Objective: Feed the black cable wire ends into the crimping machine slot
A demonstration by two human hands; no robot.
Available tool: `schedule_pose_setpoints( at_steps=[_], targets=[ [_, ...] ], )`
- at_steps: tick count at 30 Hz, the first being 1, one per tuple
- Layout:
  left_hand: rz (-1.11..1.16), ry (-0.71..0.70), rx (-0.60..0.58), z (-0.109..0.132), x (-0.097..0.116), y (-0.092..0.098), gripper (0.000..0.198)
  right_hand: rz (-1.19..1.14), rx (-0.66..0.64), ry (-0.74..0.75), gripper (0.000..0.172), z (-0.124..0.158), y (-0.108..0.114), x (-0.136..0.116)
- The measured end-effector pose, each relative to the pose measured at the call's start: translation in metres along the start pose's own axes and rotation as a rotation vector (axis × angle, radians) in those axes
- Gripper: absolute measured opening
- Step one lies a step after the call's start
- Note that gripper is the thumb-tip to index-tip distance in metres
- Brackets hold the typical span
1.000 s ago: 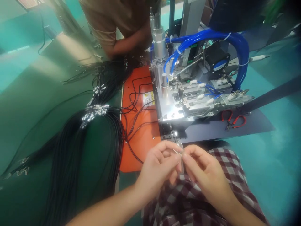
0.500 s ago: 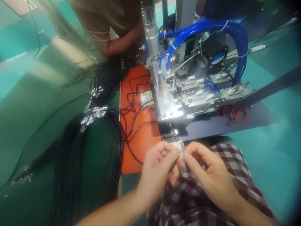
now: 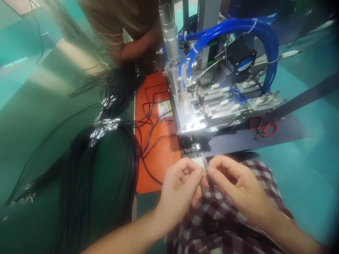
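Note:
My left hand (image 3: 182, 183) is closed, thumb and index finger pinched together above my lap. Facing it, my right hand (image 3: 233, 187) is also closed in a pinch, its fingertips almost meeting the left ones. Between them shows a tiny yellowish, thin piece (image 3: 204, 173), too small to name. A pale, flat, metal-edged thing (image 3: 200, 162) lies just behind the fingertips, partly covered by them. Over the checked cloth (image 3: 196, 229) on my lap runs a dark band.
A machine with metal slides (image 3: 222, 113) and blue tubes (image 3: 233, 28) stands ahead. Several black cables cross its orange plate (image 3: 159, 169). Bundled black cables (image 3: 79, 176) with silvery ends lie left. Red-handled pliers (image 3: 261, 130) rest at right. Another person's arm (image 3: 140, 47) is beyond.
My hands stay together, with the right fingers shifted slightly upward. The yellowish piece between the fingertips shows more clearly, and the dark band on my lap has come into view.

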State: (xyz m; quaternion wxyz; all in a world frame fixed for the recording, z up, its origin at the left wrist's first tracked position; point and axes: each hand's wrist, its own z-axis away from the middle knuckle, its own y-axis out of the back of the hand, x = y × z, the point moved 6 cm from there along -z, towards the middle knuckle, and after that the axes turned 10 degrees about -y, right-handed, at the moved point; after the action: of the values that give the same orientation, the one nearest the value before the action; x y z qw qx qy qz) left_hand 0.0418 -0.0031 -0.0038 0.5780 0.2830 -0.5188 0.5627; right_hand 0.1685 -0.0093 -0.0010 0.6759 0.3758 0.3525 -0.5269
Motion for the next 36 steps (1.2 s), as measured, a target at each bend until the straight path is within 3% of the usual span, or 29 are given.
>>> schedule_pose_setpoints(
  at_steps=[5, 12, 19, 25, 31, 33, 36],
  targets=[
    [0.014, -0.011, 0.034, 0.002, 0.001, 0.001, 0.02, -0.155, -0.081, -0.132, 0.031, 0.001, -0.005, 0.008],
    [-0.105, 0.059, -0.027, 0.001, -0.001, -0.001, 0.019, 0.141, 0.023, 0.067, 0.021, -0.005, 0.015, -0.014],
    [-0.143, 0.069, -0.05, 0.001, -0.007, -0.001, 0.02, 0.446, -0.044, 0.192, 0.015, -0.007, 0.017, -0.034],
    [-0.167, 0.035, -0.038, 0.001, -0.006, 0.0, 0.019, 0.696, -0.014, 0.402, 0.012, -0.002, 0.02, -0.046],
    [-0.158, 0.017, -0.023, 0.0, -0.007, 0.001, 0.019, 0.824, 0.01, 0.756, 0.015, 0.009, 0.01, -0.044],
    [-0.158, 0.009, -0.015, 0.0, -0.007, 0.001, 0.02, 0.736, 0.062, 0.711, 0.014, 0.008, 0.015, -0.041],
    [-0.193, -0.065, -0.011, 0.003, -0.004, 0.0, 0.019, 0.524, 0.105, 0.495, 0.012, 0.005, 0.027, -0.032]
  ],
)
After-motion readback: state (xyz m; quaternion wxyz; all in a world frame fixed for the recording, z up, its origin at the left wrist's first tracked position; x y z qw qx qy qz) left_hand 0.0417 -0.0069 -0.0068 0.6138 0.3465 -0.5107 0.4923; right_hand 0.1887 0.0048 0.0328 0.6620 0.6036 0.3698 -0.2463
